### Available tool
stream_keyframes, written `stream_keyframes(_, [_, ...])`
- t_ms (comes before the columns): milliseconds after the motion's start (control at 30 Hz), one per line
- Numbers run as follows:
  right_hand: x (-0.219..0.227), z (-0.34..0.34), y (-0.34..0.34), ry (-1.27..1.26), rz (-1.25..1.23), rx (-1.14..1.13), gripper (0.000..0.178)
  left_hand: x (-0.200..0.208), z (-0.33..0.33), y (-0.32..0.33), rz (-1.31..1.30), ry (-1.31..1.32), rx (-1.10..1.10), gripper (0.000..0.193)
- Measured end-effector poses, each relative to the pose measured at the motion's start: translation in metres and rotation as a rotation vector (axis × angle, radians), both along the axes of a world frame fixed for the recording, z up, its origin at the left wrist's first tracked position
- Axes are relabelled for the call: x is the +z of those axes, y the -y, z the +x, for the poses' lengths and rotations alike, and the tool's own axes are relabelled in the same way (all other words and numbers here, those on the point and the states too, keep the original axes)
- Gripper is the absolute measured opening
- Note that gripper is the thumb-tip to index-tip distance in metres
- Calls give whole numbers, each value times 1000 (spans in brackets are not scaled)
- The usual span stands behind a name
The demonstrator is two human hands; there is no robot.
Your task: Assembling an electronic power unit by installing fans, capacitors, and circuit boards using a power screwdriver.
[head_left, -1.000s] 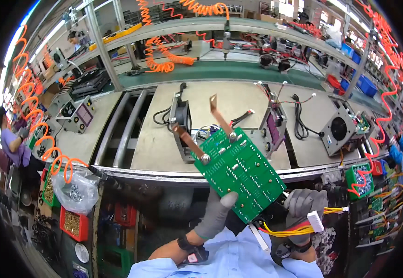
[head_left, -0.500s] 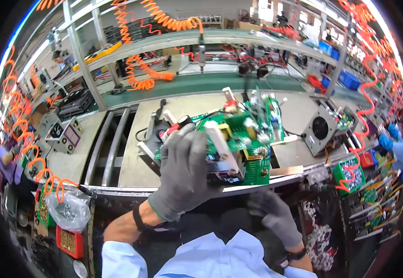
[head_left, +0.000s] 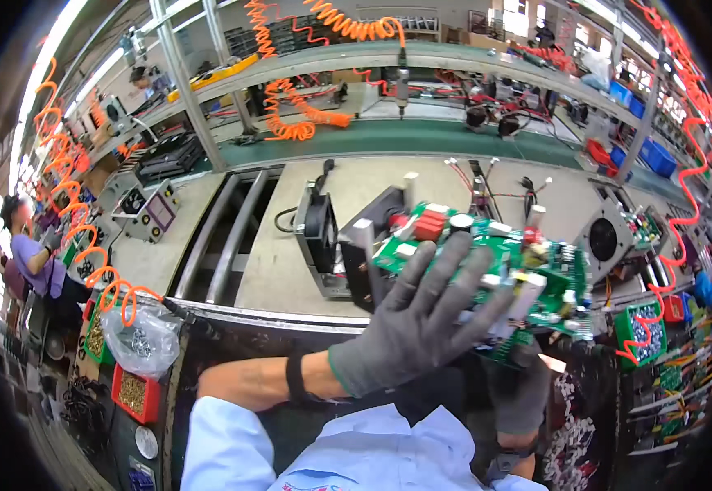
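A green circuit board point(head_left: 499, 241) carrying several components lies tilted at the right of an opened metal chassis. My left hand point(head_left: 417, 319), in a grey glove, lies across the board's near side with fingers stretched and spread. At the board's near right edge, my gloved right hand point(head_left: 521, 393) comes up from below; its fingers are blurred and partly hidden under the board, so its grip cannot be made out. Left of the board stands the chassis's black fan point(head_left: 320, 229), with a dark panel point(head_left: 360, 266) beside it.
Metal rollers point(head_left: 237, 233) cross the bench at left. Another fan unit point(head_left: 605, 237) stands at right, a similar box point(head_left: 155, 213) at far left. Bins of screws point(head_left: 135, 391) and a plastic bag point(head_left: 144, 340) sit left. Orange coiled hoses point(head_left: 290, 127) hang above. A co-worker point(head_left: 36, 254) is at far left.
The board has swung right and turned, uncovering the fan and chassis. My left hand has moved right with its fingers spreading. My right hand has come up to the board's near edge.
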State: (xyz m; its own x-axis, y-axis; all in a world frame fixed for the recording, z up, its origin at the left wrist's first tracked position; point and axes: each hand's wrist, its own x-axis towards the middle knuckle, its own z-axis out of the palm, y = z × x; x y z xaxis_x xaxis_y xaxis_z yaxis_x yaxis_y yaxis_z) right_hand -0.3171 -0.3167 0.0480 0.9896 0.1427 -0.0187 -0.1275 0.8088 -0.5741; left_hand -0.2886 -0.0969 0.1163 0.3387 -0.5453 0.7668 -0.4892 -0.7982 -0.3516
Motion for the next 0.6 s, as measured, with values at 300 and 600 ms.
stream_keyframes(300, [23,25,70,210,18,-337,56,-94,51,-56,-542,-444,101,54])
stream_keyframes(600, [35,26,97,480,136,-229,41,-131,202,-116,-203,-1098,716,57])
